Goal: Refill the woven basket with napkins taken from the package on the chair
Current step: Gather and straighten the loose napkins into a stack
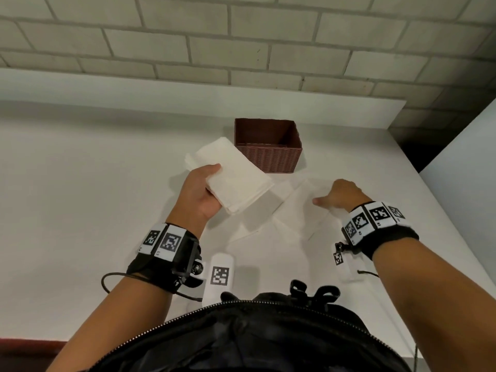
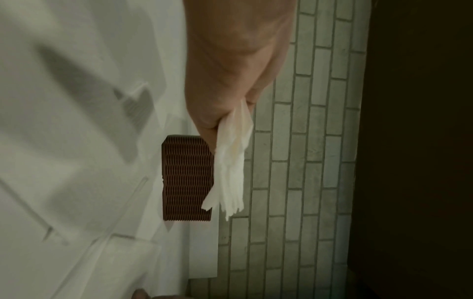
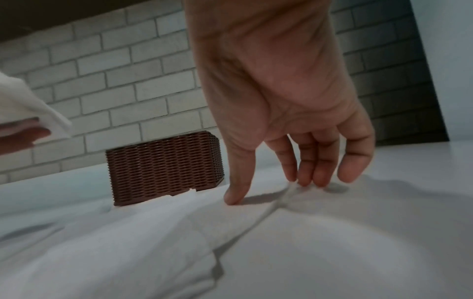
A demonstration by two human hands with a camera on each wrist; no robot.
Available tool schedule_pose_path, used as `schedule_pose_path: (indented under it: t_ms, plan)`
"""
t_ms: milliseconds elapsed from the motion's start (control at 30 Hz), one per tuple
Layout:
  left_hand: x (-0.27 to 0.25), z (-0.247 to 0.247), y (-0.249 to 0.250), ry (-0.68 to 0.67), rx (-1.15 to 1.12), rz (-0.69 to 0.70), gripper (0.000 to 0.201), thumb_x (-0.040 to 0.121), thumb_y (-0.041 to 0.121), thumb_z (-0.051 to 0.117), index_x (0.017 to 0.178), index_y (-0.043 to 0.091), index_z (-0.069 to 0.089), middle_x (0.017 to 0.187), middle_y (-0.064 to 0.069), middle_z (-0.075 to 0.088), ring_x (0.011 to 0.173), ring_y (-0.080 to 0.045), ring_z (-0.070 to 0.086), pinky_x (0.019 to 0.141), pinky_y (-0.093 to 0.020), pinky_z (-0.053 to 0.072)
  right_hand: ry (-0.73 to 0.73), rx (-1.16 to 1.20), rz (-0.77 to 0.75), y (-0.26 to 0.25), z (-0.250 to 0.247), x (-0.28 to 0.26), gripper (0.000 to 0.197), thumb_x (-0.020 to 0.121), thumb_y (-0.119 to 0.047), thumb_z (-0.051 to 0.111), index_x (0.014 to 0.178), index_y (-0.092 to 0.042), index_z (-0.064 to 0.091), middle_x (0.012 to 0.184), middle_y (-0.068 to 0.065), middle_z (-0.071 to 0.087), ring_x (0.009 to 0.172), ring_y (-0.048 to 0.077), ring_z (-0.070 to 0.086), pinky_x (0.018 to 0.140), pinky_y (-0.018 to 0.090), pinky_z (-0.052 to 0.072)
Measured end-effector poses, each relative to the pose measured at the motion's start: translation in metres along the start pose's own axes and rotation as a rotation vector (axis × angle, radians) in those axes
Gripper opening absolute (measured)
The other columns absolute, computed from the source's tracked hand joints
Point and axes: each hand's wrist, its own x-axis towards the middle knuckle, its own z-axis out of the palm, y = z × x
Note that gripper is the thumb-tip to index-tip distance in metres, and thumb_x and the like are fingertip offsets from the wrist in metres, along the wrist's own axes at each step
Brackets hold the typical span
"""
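Napkins (image 1: 300, 210) lie loose and flat on the white table (image 1: 80, 183), nearer the person than the woven basket (image 1: 268, 157), a few sheets overlapping at odd angles. Closest of all, at the bottom of the head view, sits a black bag (image 1: 255, 339) with an open zip, and beside it two white tags printed with square codes. Both wrists wear black bands carrying coded white blocks. The right hand (image 1: 341, 196) reaches down onto the loose sheets in front of the basket and to its right; in the right wrist view the thumb and fingertips (image 3: 304, 182) touch the paper, the fingers only slightly bent, with a small ridge of napkin raised at the tips, and nothing is gripped. The left hand (image 1: 200, 191) is raised above the table, just in front of the basket's left corner, and grasps a folded stack of napkins (image 1: 233, 175), thumb on top and fingers beneath; the far end of that stack overlaps the basket's left edge in the head view. The basket, dark brown and rectangular, stands upright on the table with nothing seen inside it. Behind the basket the table meets a pale brick wall (image 1: 241, 36).
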Motion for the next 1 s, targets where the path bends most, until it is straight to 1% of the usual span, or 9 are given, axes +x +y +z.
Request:
schedule_pose_path:
  t_ms: [67,200,367,500,633,700,867,933,1000]
  plan:
    - [-0.002,0.000,0.002,0.012,0.015,0.004,0.030,0.087,-0.007,0.047,0.112,0.007,0.056,0.104,-0.013,0.065,0.094,-0.029,0.063,0.069,-0.044,0.054,-0.015,-0.002,-0.025,0.001,0.002,0.003,0.060,0.080,-0.041,0.068,0.120,0.002,0.053,0.118,0.018,0.061,0.113,0.034,0.055,0.100,0.039,0.042]
    - [-0.006,0.000,0.001,0.043,0.047,0.004,0.025,0.086,-0.010,0.046,0.102,0.004,0.059,0.098,-0.013,0.065,0.088,-0.029,0.064,0.065,-0.040,0.056,-0.087,0.138,-0.033,0.001,0.002,0.001,0.030,0.082,-0.027,0.070,0.083,0.000,0.055,0.067,0.008,0.055,0.073,0.025,0.054,0.069,0.028,0.040]
    - [-0.006,0.002,-0.002,0.041,0.070,-0.005,0.036,0.085,-0.010,0.047,0.119,0.002,0.054,0.105,-0.014,0.065,0.092,-0.029,0.064,0.065,-0.040,0.057,-0.119,0.437,0.058,0.008,0.005,0.005,0.025,0.078,-0.014,0.074,0.092,0.001,0.060,0.087,0.016,0.061,0.081,0.028,0.058,0.075,0.030,0.045]
    - [-0.007,0.002,-0.001,0.054,0.088,-0.016,0.032,0.087,-0.009,0.049,0.117,0.001,0.054,0.101,-0.014,0.065,0.090,-0.029,0.063,0.067,-0.042,0.053,-0.170,0.811,0.066,0.011,-0.005,-0.001,0.015,0.084,-0.003,0.064,0.074,-0.006,0.054,0.082,0.009,0.060,0.072,0.019,0.057,0.059,0.022,0.046]
    - [-0.007,-0.001,0.001,0.074,0.127,-0.033,0.036,0.087,-0.002,0.054,0.123,0.005,0.054,0.108,-0.013,0.065,0.094,-0.030,0.064,0.065,-0.045,0.054,-0.163,1.005,-0.018,0.016,-0.019,-0.002,0.009,0.084,-0.005,0.062,0.091,-0.010,0.059,0.089,0.004,0.064,0.091,0.023,0.059,0.086,0.034,0.042]
    - [-0.006,-0.004,0.003,0.086,0.128,-0.030,0.032,0.089,0.003,0.055,0.121,0.007,0.055,0.104,-0.011,0.067,0.091,-0.028,0.065,0.058,-0.043,0.055,-0.105,1.149,-0.105,0.017,-0.025,0.000,0.019,0.088,-0.007,0.059,0.106,-0.009,0.056,0.095,0.004,0.066,0.090,0.020,0.062,0.087,0.035,0.048]
    - [-0.007,-0.008,0.010,0.106,0.147,-0.011,0.007,0.092,0.012,0.055,0.098,0.012,0.059,0.093,-0.008,0.067,0.082,-0.025,0.065,0.053,-0.040,0.055,-0.136,1.431,-0.203,0.011,-0.026,0.002,0.012,0.097,-0.019,0.047,0.098,-0.017,0.058,0.082,-0.002,0.073,0.064,0.006,0.072,0.056,0.023,0.059]
    - [-0.006,-0.013,0.013,0.114,0.153,0.006,0.007,0.092,0.013,0.055,0.097,0.012,0.059,0.092,-0.008,0.067,0.082,-0.026,0.065,0.053,-0.041,0.056,-0.150,1.255,-0.175,0.002,-0.015,0.003,0.012,0.097,-0.022,0.048,0.092,-0.016,0.057,0.078,0.004,0.064,0.042,0.004,0.060,0.038,0.014,0.047]
    - [-0.007,-0.017,0.015,0.133,0.149,0.021,0.013,0.091,0.013,0.056,0.103,0.012,0.059,0.095,-0.008,0.067,0.085,-0.026,0.065,0.058,-0.043,0.055,-0.149,0.964,-0.213,-0.008,0.000,0.004,0.012,0.094,-0.025,0.053,0.091,-0.014,0.059,0.080,0.005,0.061,0.046,0.005,0.057,0.040,0.013,0.044]
